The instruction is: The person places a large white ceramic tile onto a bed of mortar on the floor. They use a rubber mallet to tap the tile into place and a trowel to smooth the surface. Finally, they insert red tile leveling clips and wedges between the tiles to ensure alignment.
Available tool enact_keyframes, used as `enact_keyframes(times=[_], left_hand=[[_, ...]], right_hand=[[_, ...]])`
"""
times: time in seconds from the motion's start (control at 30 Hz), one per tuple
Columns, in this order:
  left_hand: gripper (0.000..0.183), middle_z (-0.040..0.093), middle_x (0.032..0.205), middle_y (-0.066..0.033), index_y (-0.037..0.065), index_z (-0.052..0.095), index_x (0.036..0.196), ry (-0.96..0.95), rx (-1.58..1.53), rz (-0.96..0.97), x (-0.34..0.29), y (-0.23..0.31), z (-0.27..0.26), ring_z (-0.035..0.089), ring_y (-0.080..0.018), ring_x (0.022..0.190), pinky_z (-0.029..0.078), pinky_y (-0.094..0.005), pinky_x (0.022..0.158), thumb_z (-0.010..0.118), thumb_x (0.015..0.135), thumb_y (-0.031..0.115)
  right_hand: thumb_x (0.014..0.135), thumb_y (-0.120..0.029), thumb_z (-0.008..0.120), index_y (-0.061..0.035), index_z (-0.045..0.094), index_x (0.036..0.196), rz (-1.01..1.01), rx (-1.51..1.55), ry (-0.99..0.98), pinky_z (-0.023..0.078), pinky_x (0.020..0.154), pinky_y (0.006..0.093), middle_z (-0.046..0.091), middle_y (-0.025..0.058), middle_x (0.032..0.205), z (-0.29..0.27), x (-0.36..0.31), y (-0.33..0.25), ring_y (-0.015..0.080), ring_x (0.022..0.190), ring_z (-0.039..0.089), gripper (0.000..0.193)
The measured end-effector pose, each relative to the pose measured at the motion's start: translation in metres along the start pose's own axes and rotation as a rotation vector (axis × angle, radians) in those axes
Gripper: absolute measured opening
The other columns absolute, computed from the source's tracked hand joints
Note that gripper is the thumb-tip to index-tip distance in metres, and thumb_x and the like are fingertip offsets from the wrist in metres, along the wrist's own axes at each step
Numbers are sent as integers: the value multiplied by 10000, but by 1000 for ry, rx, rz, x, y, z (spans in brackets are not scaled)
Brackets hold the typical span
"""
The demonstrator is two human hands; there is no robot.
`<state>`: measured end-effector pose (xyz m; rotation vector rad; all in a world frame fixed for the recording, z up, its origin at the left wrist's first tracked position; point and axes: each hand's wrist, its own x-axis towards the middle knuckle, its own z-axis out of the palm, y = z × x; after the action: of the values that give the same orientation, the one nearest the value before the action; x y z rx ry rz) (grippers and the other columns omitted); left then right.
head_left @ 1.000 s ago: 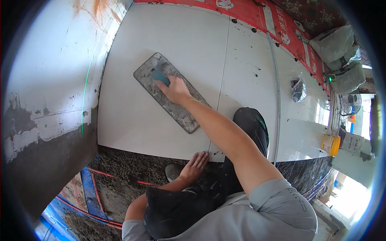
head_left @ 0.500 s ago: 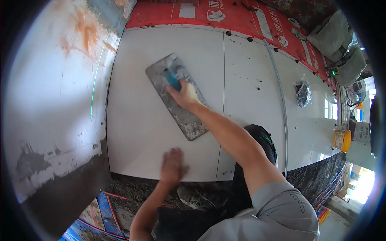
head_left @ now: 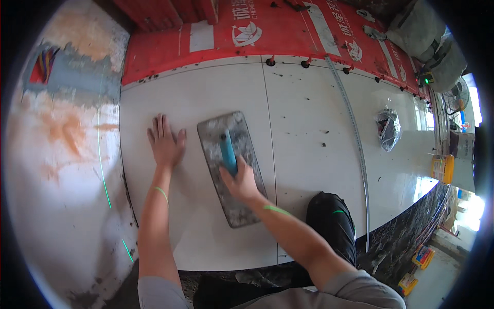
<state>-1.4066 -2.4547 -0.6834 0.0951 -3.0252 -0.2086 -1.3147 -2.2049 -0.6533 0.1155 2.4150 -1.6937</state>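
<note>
My right hand (head_left: 241, 180) grips the blue handle of a large rectangular float (head_left: 213, 140), whose grey plate is smeared and worn. The float rests on a white floor tile (head_left: 206, 87), slanted a little, with its lower end nearer me. To the left of it my left hand (head_left: 165, 145) lies on the same tile with the fingers spread, holding nothing. A thin joint runs just right of the float, between this tile and the neighbouring white tile (head_left: 303, 149).
Red printed sheeting (head_left: 283, 31) borders the far tile edge, where small red-and-black tile levelling clips (head_left: 306, 63) stand. A long metal straightedge (head_left: 355, 129) and a plastic bag (head_left: 388, 129) lie to the right. A stained wall (head_left: 62, 170) rises at left. Yellow tub (head_left: 442, 169) sits at far right.
My left hand has moved away from me and come down flat on the tile. My right hand has brought the float nearer to me and turned it more upright. The view has shifted.
</note>
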Motion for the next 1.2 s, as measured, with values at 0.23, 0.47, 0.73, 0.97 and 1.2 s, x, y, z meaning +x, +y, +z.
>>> enact_keyframes(times=[0.23, 0.47, 0.73, 0.97, 1.2], left_hand=[[781, 293, 1584, -167, -10, 322, 1492, -44, -27, 513, 157, 72, 15, 199, -311, 1498, 128, -516, 1221, 566, 911, 451], [668, 346, 1562, -138, 7, 389, 1461, -136, -127, 669, 173, 78, 22, 267, -302, 1474, 152, -497, 1226, 568, 919, 354], [622, 382, 1546, -117, 26, 415, 1452, -120, -156, 652, 177, 82, 19, 314, -288, 1454, 181, -495, 1218, 578, 909, 281], [581, 385, 1544, -119, 33, 428, 1448, -129, -164, 639, 178, 72, 21, 314, -288, 1454, 171, -491, 1220, 543, 927, 265], [553, 378, 1550, -113, 35, 422, 1454, -142, -164, 639, 176, 74, 22, 309, -284, 1457, 160, -496, 1222, 507, 950, 246]], right_hand=[[859, -207, 712, -12, 477, 901, 268, 115, -86, 477, 544, 429, 583, 188, 660, -18, -46, -4, 374, 616, 635, 308], [833, -202, 713, -6, 477, 907, 294, 80, -158, 485, 573, 475, 594, 205, 664, -25, -1, -18, 422, 620, 630, 315], [805, -181, 699, -22, 520, 880, 201, 137, -90, 488, 593, 424, 594, 178, 682, -43, 26, -38, 338, 629, 619, 251], [822, -205, 674, -16, 502, 915, 301, 177, -119, 490, 648, 505, 629, 231, 764, -50, 40, -59, 462, 705, 627, 272], [778, -155, 680, -6, 533, 885, 361, 178, -102, 493, 576, 409, 574, 166, 649, -40, 33, -35, 312, 604, 617, 235]])
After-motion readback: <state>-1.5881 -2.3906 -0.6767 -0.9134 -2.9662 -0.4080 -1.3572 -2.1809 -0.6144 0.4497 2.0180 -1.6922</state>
